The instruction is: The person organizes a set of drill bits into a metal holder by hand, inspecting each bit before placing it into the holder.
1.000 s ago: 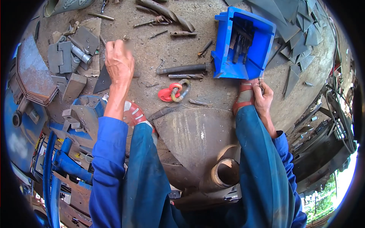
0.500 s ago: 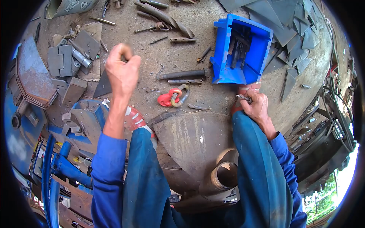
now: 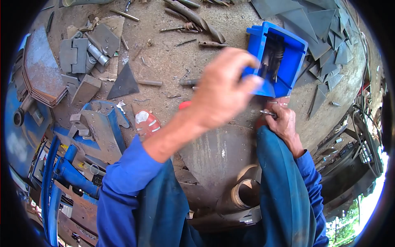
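Left forearm slants from near left toward far right. Left hand, blurred, fingers curled by the blue bin's left near edge; cannot tell whether it grips anything. Right hand low beside right knee, pinching a metal bit just nearer than the bin.

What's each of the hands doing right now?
Left hand: motion-blurred, at the open blue plastic bin; grip or contents can't be told.
Right hand: closed, holding a small silvery metal piece, likely a drill bit.
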{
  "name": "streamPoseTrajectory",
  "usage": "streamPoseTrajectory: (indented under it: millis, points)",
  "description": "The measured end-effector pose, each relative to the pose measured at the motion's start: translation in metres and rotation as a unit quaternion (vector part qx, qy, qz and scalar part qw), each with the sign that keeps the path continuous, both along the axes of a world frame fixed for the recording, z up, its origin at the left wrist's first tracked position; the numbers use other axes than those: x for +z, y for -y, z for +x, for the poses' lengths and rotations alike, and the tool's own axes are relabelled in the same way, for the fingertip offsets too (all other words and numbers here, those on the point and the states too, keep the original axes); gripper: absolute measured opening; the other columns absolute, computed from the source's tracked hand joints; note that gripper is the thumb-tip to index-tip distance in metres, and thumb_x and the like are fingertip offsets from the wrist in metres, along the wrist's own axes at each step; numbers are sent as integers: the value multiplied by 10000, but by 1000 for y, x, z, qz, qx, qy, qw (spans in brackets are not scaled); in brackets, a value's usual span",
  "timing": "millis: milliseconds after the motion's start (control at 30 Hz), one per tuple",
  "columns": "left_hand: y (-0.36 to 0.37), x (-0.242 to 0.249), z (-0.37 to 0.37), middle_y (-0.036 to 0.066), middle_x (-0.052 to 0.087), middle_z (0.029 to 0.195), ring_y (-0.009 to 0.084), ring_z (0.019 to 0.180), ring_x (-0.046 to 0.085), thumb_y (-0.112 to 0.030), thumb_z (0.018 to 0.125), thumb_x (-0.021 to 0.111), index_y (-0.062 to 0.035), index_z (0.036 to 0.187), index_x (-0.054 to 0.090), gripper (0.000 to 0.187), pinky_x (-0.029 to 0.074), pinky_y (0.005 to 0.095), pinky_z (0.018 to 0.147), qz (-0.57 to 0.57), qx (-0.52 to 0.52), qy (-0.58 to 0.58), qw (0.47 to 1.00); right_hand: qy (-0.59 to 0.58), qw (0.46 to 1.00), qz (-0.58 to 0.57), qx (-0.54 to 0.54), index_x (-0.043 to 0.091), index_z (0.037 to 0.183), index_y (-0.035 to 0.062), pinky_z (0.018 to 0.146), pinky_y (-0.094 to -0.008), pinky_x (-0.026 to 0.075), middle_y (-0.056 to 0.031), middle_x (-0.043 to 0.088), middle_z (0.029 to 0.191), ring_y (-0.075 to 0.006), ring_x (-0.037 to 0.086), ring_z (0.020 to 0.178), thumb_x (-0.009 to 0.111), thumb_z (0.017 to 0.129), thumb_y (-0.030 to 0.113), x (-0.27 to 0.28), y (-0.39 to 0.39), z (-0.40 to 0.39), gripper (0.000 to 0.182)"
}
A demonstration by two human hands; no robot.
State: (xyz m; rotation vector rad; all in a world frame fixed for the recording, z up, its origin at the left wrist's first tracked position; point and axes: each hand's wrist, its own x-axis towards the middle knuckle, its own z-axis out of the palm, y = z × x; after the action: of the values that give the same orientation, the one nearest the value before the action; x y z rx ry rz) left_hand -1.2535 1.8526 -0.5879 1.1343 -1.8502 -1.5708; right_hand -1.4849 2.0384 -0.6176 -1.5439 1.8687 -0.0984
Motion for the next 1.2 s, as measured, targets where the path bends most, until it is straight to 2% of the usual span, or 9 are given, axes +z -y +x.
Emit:
streamPoseTrajectory:
  millis: [67,300,400,500,667,833,1000,1100,1200]
  points:
    - [6,-16,46,26,660,951,95,820,599,-99,952,663,5,1042,656,138,502,249,760,175,93,15,980,18,998,20,48,616,749,61,558,-471,491,-145,634,645,-371,635,599,717,806,223,4,12,1,199]
    - [11,-49,156,-4,641,825,59,739,562,-101,951,644,-6,1017,673,119,464,216,673,195,234,140,942,132,912,184,343,652,901,25,696,-513,538,-200,693,820,-391,688,795,632,843,178,-17,48,74,164]
    - [1,-48,132,25,669,904,100,846,620,-50,939,626,-9,1060,667,135,523,277,770,96,100,186,973,193,894,147,378,679,1014,45,719,-510,551,-206,706,859,-400,697,840,610,823,145,-36,40,102,226]
    - [-13,-46,79,139,625,1058,307,998,626,-57,883,623,-63,1123,663,244,512,420,904,-59,-97,156,981,173,862,170,446,684,1103,118,712,-501,566,-197,714,865,-393,711,836,561,849,134,-59,23,111,282]
    - [-39,-65,23,163,561,1012,350,1012,579,-98,886,591,-83,1144,625,261,482,487,842,-143,-258,218,930,107,879,118,450,691,1083,124,701,-491,566,-194,718,875,-348,723,837,530,898,193,-90,-3,111,255]
    - [-66,-59,24,237,429,1497,354,1162,541,-132,883,580,23,1309,505,459,440,472,883,-94,-211,129,964,150,917,42,366,693,1056,71,762,-497,553,-205,710,934,-384,690,837,513,923,197,-90,-1,91,257]
    - [-69,-16,4,285,397,1498,383,1136,559,-104,883,578,-32,1493,365,651,446,519,894,-55,-242,91,964,256,949,-24,181,695,1121,68,930,-514,493,-234,684,1076,-420,629,1051,642,852,171,-31,19,82,293]
    - [-82,-9,-18,360,352,1484,399,1066,583,-83,880,541,-13,1519,325,679,436,516,900,-35,-180,87,979,119,967,-68,213,683,1150,67,874,-499,521,-216,694,1032,-403,652,997,690,801,165,12,33,67,363]
    - [-86,-28,-12,346,400,1456,397,1032,580,-87,885,528,4,1514,319,669,427,513,891,-52,-128,70,988,230,939,-4,257,665,1175,61,753,-489,550,-199,704,885,-385,684,850,673,787,166,-28,21,51,402]
